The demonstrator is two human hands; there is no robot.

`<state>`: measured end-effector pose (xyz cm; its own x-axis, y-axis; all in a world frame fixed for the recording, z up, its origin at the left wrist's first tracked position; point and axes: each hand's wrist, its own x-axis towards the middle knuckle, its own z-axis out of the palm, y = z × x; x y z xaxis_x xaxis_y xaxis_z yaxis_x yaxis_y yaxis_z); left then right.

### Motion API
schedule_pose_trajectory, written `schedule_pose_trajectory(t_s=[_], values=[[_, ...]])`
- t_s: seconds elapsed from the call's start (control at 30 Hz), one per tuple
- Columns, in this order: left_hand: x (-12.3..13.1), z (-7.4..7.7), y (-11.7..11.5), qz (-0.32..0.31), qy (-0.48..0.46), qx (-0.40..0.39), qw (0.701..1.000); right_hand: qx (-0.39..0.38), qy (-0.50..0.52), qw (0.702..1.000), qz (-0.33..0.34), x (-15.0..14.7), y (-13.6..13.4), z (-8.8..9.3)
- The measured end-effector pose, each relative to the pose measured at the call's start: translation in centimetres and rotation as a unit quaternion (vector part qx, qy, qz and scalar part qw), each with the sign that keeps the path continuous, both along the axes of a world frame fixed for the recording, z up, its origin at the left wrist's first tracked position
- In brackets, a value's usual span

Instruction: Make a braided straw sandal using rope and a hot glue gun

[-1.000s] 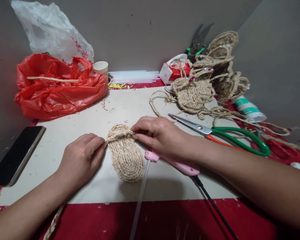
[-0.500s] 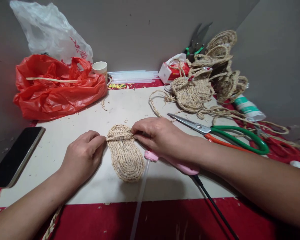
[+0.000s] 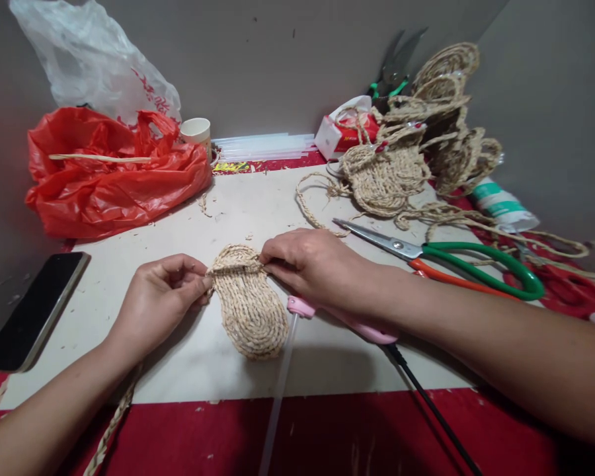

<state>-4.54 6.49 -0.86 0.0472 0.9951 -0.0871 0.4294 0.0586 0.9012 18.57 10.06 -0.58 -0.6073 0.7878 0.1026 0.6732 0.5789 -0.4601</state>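
A small woven straw sandal sole (image 3: 250, 307) lies on the pale board (image 3: 238, 211) in front of me. A braided straw strap (image 3: 235, 266) runs across its far end. My left hand (image 3: 156, 301) pinches the strap's left end against the sole's edge. My right hand (image 3: 312, 264) presses the strap's right end with closed fingers. Under my right wrist lies a pink hot-glue gun (image 3: 347, 320) with a clear glue stick (image 3: 277, 396) and a black cord (image 3: 426, 410).
Green-and-orange scissors (image 3: 451, 261) lie to the right. A heap of finished straw sandals (image 3: 411, 152) and loose braid sits at the back right. A red plastic bag (image 3: 109, 172), a paper cup (image 3: 196, 132) and spare glue sticks (image 3: 265, 145) are at the back. A phone (image 3: 32, 307) lies left.
My left fingers have shifted up a little on the strap's left end. The view moved slightly; the sole and my right hand stay put.
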Motion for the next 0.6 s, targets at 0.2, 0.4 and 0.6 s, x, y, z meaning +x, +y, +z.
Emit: schedule_pose_trajectory(t_s=[0.2,0.4,0.6], values=[[0.36,-0.13,0.09,-0.009,-0.027,-0.022,0.999,0.012,-0.013,1.0,0.002,-0.04,0.11,-0.03],[0.36,-0.37,0.61,-0.019,-0.019,-0.035,0.999,0.019,-0.02,1.0,-0.002,-0.11,0.07,-0.15],[0.36,-0.54,0.46,-0.031,-0.017,-0.005,0.999,0.025,-0.022,0.999,0.004,-0.07,0.05,-0.36]])
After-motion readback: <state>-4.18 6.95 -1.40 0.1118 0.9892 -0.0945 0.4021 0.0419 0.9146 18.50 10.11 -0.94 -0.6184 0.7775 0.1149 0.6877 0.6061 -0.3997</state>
